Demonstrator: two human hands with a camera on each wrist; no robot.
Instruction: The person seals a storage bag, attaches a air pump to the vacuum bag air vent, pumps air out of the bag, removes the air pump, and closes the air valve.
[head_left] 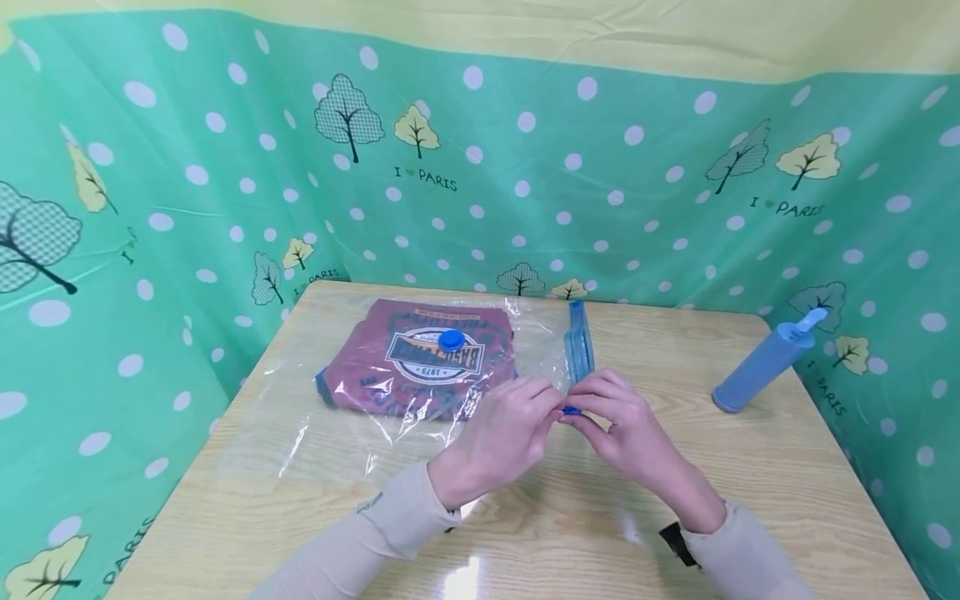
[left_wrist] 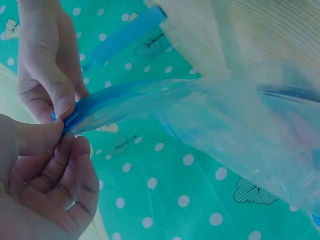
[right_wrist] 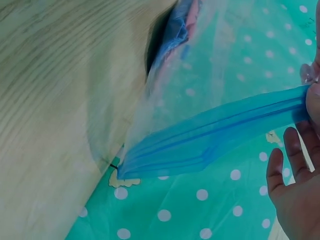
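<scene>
Clear vacuum bag [head_left: 360, 417] with a maroon shirt [head_left: 423, 358] on the wooden table [head_left: 787, 467], left hand [head_left: 498, 437] and right hand [head_left: 626, 429] both pinching the bag's blue zip strip [head_left: 579, 346] at its near end, blue pump [head_left: 761, 362] lying well right of the bag

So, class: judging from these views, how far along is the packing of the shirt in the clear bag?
Done: the folded maroon shirt lies inside the clear bag. In hand: left hand and right hand pinch the near end of the blue zip strip. Left: the blue pump stands untouched, away from the bag's blue valve.
</scene>
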